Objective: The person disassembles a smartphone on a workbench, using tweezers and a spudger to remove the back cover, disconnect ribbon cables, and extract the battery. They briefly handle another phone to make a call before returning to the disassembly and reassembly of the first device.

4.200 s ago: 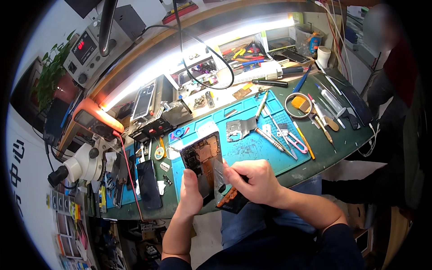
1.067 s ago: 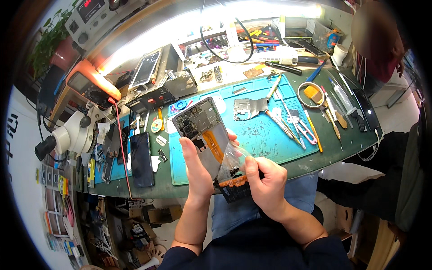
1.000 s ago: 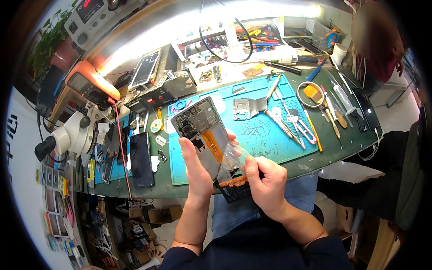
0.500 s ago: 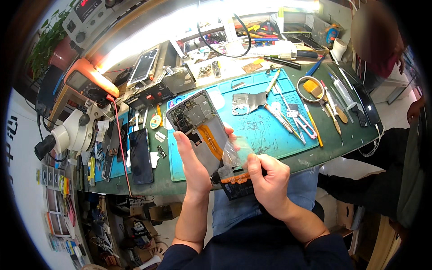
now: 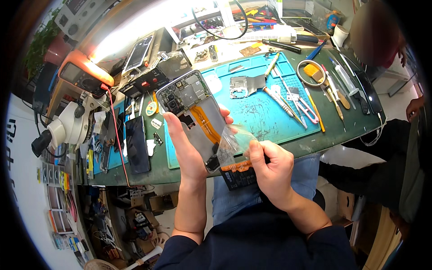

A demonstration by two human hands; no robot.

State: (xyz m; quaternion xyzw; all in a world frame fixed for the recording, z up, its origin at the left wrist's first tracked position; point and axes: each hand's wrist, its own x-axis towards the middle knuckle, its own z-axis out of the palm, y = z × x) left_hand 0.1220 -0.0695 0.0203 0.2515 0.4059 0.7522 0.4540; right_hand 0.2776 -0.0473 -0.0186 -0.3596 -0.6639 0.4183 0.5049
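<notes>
In my left hand (image 5: pixel 188 157) is an opened phone (image 5: pixel 218 118), held by its edges at a tilt. A bare circuit board (image 5: pixel 194 90) with camera modules fills its upper end, and an orange flex cable (image 5: pixel 205 126) runs down from there. My right hand (image 5: pixel 274 170), curled closed, pinches a wrinkled clear film (image 5: pixel 236 140). This film stretches from the phone's lower part to my fingers. A black battery (image 5: pixel 240 178) with an orange-brown strip hangs below the film, beside the phone's lower end. My fingers partly hide the battery's right side.
On the blue repair mat (image 5: pixel 252 128) lie a metal phone plate (image 5: pixel 243 85), screwdrivers and tweezers (image 5: pixel 309 111). A tape roll (image 5: pixel 310 73), brushes and a syringe (image 5: pixel 345 81) are at right. Left are a dark phone (image 5: pixel 137 144), multimeter (image 5: pixel 83 74) and microscope (image 5: pixel 67 123). A person stands at right.
The phone has moved slightly up and left in my left hand. The battery and film have shifted up a little with my right hand; the whole view has shifted slightly too.
</notes>
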